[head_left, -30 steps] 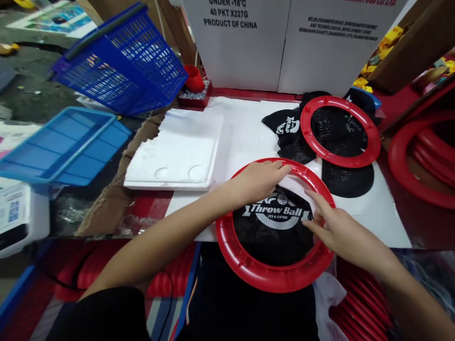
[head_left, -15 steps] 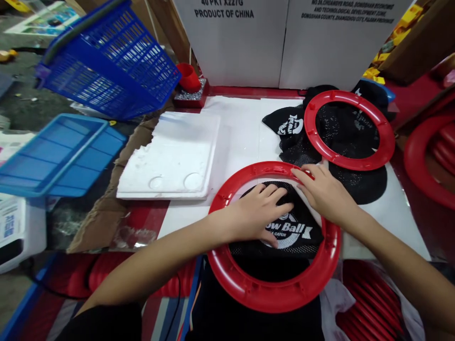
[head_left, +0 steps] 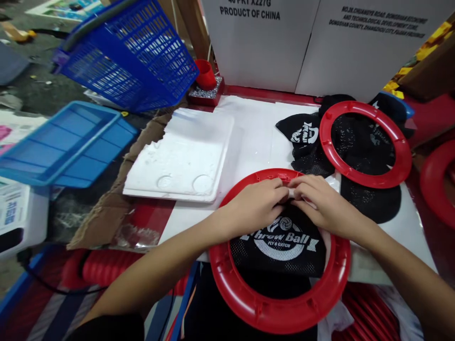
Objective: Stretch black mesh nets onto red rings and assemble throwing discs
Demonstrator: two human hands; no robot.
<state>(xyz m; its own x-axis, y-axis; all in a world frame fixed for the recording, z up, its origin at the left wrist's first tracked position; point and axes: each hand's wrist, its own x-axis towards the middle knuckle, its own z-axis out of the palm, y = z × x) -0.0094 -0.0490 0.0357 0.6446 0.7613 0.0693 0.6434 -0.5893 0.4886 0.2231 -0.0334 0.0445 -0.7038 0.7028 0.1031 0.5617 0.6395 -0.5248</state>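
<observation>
In front of me a red plastic ring (head_left: pixel 272 315) rests partly on the table edge and partly over my lap. Black mesh fabric (head_left: pixel 280 258) with white "Throw Ball" print lies inside it. My left hand (head_left: pixel 261 201) and my right hand (head_left: pixel 316 199) meet at the ring's far inner side. Both have bent fingers pinching the fabric's upper edge, where a pale strip shows between the fingertips. The fingertips partly hide what they grip.
At the right, another red ring (head_left: pixel 368 180) lies on more black mesh fabric (head_left: pixel 371 201). A white foam board (head_left: pixel 181 161), blue tray (head_left: pixel 64 142) and blue basket (head_left: pixel 131 57) are at the left. A large white carton (head_left: pixel 263 52) stands behind, beside a red cup (head_left: pixel 205 76).
My left hand has moved up from the printed fabric to the ring's far side. It has closed beside my right hand, and the fabric's edge is now pinched. The view has shifted slightly.
</observation>
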